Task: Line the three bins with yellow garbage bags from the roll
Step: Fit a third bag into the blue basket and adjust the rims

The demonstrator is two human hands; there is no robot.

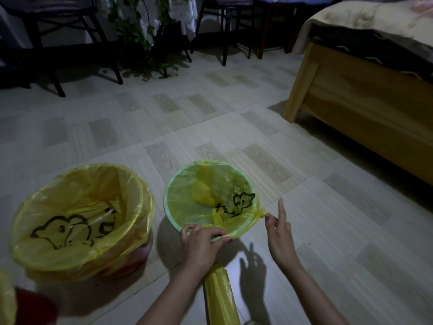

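Observation:
A small green bin [169, 202] stands on the floor in the middle, with a yellow bag [206, 195] spread over its rim. My left hand [201, 240] grips the bag's edge at the near rim. My right hand [277, 231] pinches a twisted corner of the bag at the right rim, index finger raised. To the left stands a larger red bin [131, 261] lined with a yellow bag [77, 207] bearing a black cartoon print. A third bin [30, 308], red with yellow plastic, shows partly at the bottom left corner. The yellow bag roll [220, 299] lies on the floor under my forearms.
A wooden bed frame [365, 109] stands at the right. Dark chair and table legs [56, 78] and a leafy plant [140, 38] line the far side. Tiled floor [210, 125] stretches between them and the bins.

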